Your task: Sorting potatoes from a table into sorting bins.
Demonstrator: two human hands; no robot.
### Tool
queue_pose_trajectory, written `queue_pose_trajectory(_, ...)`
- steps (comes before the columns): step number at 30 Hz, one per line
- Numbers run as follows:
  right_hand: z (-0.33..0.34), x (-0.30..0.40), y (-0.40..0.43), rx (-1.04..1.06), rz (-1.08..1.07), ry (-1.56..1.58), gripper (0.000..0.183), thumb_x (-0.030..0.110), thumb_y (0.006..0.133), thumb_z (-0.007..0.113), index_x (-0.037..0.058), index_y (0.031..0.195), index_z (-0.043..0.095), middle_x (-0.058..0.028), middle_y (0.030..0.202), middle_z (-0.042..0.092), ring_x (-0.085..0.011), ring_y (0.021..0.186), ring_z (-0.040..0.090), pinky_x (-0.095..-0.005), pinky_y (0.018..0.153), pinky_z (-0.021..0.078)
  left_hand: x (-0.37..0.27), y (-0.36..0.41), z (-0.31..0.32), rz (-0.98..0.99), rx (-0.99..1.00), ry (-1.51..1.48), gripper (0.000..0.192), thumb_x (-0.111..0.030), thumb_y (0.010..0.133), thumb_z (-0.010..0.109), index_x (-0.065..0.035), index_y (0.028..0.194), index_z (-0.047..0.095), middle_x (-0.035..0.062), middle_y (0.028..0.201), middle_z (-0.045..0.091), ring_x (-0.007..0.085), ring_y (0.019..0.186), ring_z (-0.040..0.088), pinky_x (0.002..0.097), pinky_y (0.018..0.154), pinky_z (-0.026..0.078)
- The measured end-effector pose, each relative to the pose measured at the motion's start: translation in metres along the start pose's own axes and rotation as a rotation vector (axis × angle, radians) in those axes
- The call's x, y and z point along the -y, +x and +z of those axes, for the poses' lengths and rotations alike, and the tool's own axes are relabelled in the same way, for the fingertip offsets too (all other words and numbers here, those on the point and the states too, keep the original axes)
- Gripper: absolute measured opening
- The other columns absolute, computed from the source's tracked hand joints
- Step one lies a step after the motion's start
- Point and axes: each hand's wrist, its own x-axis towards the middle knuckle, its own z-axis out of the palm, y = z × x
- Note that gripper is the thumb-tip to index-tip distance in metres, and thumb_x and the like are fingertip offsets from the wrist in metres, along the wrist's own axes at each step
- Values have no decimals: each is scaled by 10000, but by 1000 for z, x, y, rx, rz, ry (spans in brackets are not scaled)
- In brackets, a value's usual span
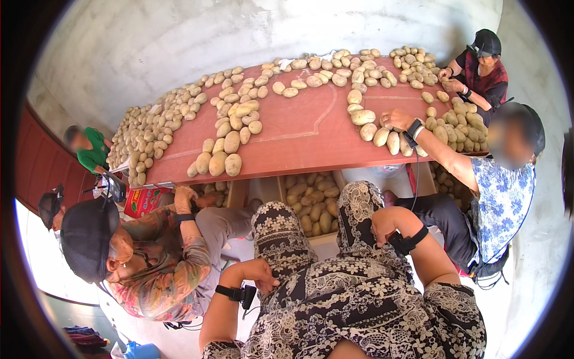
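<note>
My left hand (261, 273) rests on my left thigh, its fingers curled and nothing seen in them. On my right thigh lies my right hand (386, 223), bent at the wrist with the fingers folded down against the patterned trousers (365, 211). Between my knees a wooden crate (326, 238) holds many potatoes (316, 202). Beyond it, a red-brown tabletop (296, 121) carries potatoes laid in lines and heaps. A short group of potatoes (218, 162) sits at its near edge, left of my knees.
At my right, a person in a blue floral top (504, 193) reaches a hand (398, 119) to the potato row. A person in a patterned shirt (161, 273) sits close at my left. Others sit at the table's ends. A red printed box (139, 202) stands under the left end.
</note>
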Motion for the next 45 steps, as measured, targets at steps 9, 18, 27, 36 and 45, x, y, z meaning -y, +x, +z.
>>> queue_pose_trajectory(9, -1, 0, 0, 8, 10, 23, 302, 236, 634, 804, 1, 797, 705, -95, 683, 670, -219, 605, 628, -349, 568, 484, 3, 3, -1, 27, 5, -20, 305, -255, 795, 745, 35, 724, 683, 126, 716, 696, 221, 640, 697, 277, 600, 559)
queue_pose_trajectory(18, 2, -3, 4, 14, 33, 63, 311, 237, 626, 810, -6, 782, 694, -94, 676, 663, -212, 595, 615, -342, 563, 479, 4, 7, -4, 0, 17, -2, 305, -261, 812, 727, 26, 720, 683, 120, 712, 696, 214, 646, 698, 274, 604, 552)
queue_pose_trajectory(27, -1, -7, 9, 49, -2, 77, 291, 230, 629, 801, -10, 750, 690, -91, 659, 658, -210, 595, 622, -340, 558, 476, 11, 4, -2, 61, 14, -9, 378, -329, 790, 741, 43, 761, 686, 131, 735, 698, 245, 666, 701, 299, 607, 554)
queue_pose_trajectory(36, 1, -9, 10, 23, -17, 31, 290, 237, 634, 796, 2, 783, 713, -117, 707, 679, -250, 635, 645, -362, 569, 484, 0, 5, -2, 83, -13, 77, 314, -270, 826, 713, 16, 702, 670, 110, 726, 701, 191, 625, 691, 279, 569, 547)
queue_pose_trajectory(45, 5, -11, 11, 4, 13, 70, 297, 235, 627, 801, -6, 772, 705, -112, 685, 669, -248, 615, 633, -365, 558, 479, 0, 3, -2, 57, -12, 57, 366, -326, 800, 735, 32, 740, 681, 122, 715, 694, 229, 646, 698, 291, 591, 553)
